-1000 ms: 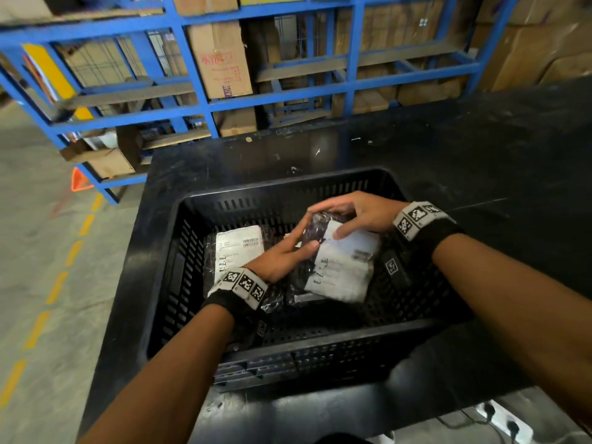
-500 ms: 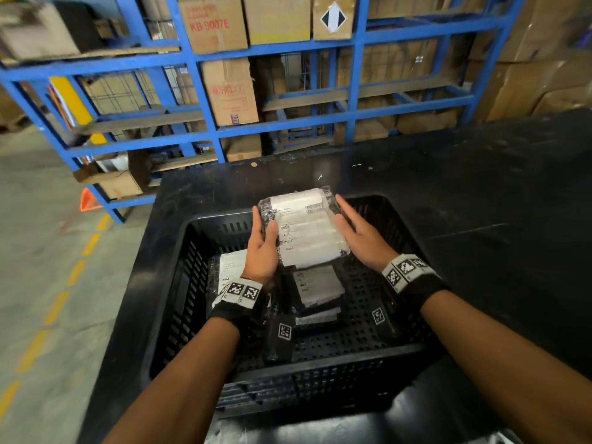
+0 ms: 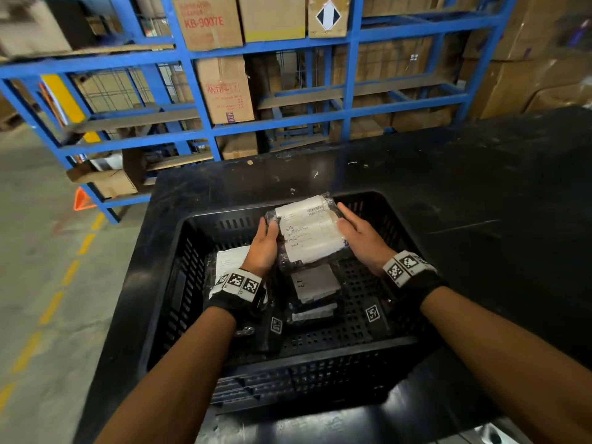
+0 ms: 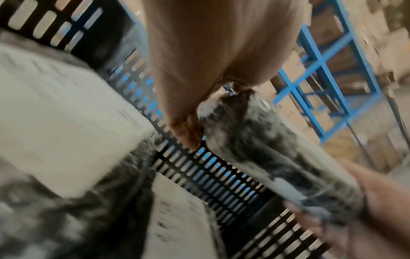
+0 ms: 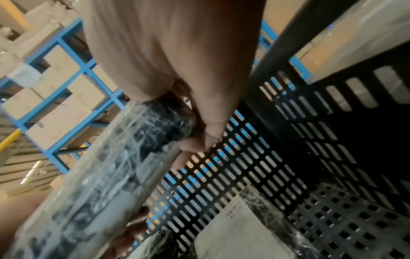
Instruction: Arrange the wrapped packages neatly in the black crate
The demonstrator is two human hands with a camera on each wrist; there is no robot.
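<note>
Both hands, left hand (image 3: 264, 248) and right hand (image 3: 360, 240), grip the wrapped package (image 3: 309, 233) at mid-frame above the black crate (image 3: 397, 216). The shiny wrap looks slippery; it could slip and land crooked on the packages below.

Not much is actually reading clearly here. The cardboard box (image 3: 207, 22) sitting on the top shelf of the blue rack (image 3: 352, 43) is showing "KB-9007E" in red, with a fainter red line above it that's too blurry to make out. The box next to it (image 3: 327, 15) is showing a black and white diamond sign. The held package (image 3: 307, 233) is carrying a white label with a barcode, but its print is too small to read.
</note>
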